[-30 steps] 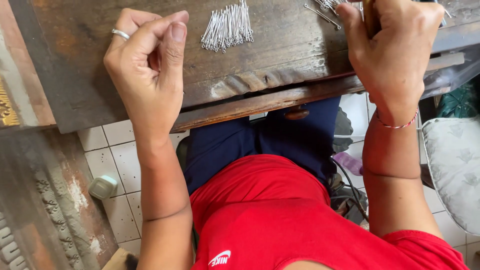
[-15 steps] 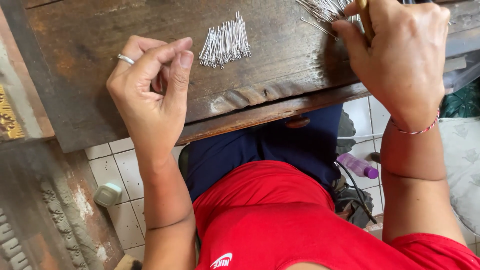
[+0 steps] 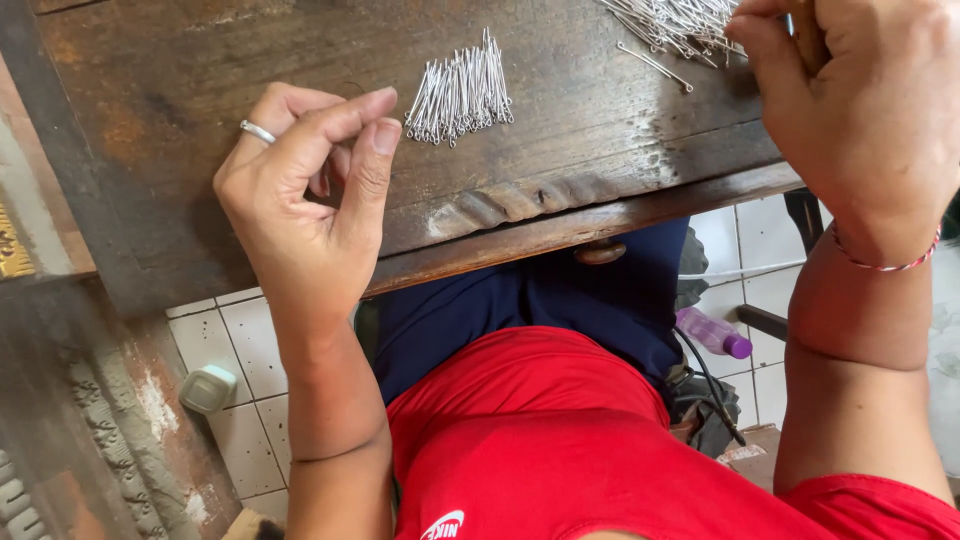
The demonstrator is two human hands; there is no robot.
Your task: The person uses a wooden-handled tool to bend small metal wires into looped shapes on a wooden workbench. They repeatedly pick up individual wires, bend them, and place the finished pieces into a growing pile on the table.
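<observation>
My left hand [image 3: 300,210] hovers over the front edge of a dark wooden table [image 3: 200,80]. It wears a silver ring [image 3: 257,131]. Its fingers are curled, thumb tip against forefinger tip, and I see nothing between them. Just right of it lies a neat bundle of thin silver pins [image 3: 460,90]. My right hand [image 3: 860,120], with a red thread bracelet [image 3: 890,265], is closed around a thin stick-like tool [image 3: 803,35] that is mostly hidden. It sits at the edge of a loose heap of the same pins [image 3: 680,20] at the top right.
Below the table edge are my red shirt [image 3: 560,440] and blue trousers [image 3: 580,300]. On the tiled floor lie a small white cap-like object [image 3: 208,388], a bottle with a purple cap [image 3: 715,335] and a black cable [image 3: 710,385]. Carved wood [image 3: 60,430] stands at left.
The view has tilted, so the pins and table edge sit a little lower in frame. Both hands keep their poses; the left stays pinched, the right stays closed by the loose pins.
</observation>
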